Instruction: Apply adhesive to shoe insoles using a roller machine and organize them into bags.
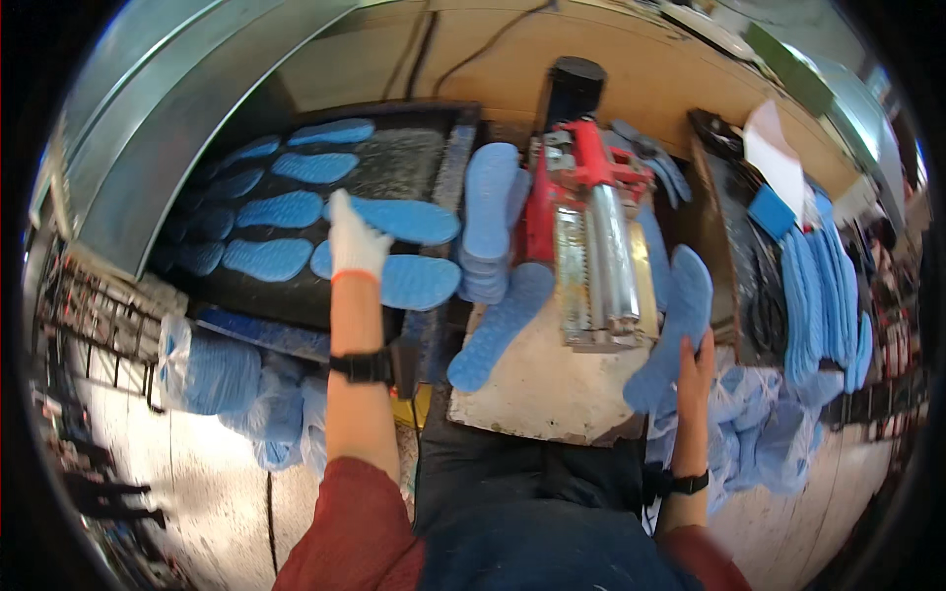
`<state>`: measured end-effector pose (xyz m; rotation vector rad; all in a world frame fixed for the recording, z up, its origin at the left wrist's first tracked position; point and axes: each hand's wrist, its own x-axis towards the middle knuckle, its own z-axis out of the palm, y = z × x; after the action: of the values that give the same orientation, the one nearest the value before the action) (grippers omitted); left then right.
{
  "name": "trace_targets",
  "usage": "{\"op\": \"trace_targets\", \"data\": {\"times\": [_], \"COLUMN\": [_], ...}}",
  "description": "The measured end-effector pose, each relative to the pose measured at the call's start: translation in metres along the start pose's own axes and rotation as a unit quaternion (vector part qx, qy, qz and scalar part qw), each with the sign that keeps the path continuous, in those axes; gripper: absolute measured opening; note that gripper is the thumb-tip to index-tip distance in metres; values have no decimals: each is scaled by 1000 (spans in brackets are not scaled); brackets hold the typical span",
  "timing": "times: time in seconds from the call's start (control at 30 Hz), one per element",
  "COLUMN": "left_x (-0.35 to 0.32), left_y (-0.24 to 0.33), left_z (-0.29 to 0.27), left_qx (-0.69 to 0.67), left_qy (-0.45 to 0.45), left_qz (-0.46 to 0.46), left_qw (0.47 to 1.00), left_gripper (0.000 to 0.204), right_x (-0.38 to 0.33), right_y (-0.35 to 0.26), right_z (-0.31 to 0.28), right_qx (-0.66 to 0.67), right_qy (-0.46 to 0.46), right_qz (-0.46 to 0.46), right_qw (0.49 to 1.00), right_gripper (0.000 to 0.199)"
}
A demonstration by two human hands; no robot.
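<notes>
My left hand, in a white glove, reaches over a dark flat bed at the left. Its fingers are closed at the near-left end of a blue insole; the grip is partly hidden. Below it, another blue insole lies partly under the hand. At the right, my bare right hand grips a blue insole by its lower edge and holds it slanted beside a red machine with a metal roller. One more insole lies slantwise left of the roller on a pale board.
Several insoles sit in rows on the bed's left part. A stack of insoles stands between bed and machine. More insoles stand on a dark side surface at the right. Plastic bags of insoles hang below, with others at the right.
</notes>
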<state>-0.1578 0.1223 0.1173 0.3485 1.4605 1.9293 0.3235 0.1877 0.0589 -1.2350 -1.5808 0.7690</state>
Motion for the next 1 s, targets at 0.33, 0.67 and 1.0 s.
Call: {"op": "trace_targets", "data": {"times": [0.33, 0.67, 1.0], "left_x": [-162, -86, -188], "left_y": [11, -118, -59], "left_z": [158, 108, 40], "left_qx": [-78, 153, -116], "left_qy": [-198, -343, -282], "left_qz": [217, 254, -252], "left_qw": [953, 891, 919], "left_gripper": [56, 71, 51], "right_x": [56, -21, -19], "right_y": [-102, 16, 100], "right_z": [30, 13, 200], "right_qx": [-145, 114, -89], "right_qy": [-108, -64, -204], "right_qz": [-360, 98, -59], "right_qw": [915, 987, 973], "right_gripper": [49, 17, 36]}}
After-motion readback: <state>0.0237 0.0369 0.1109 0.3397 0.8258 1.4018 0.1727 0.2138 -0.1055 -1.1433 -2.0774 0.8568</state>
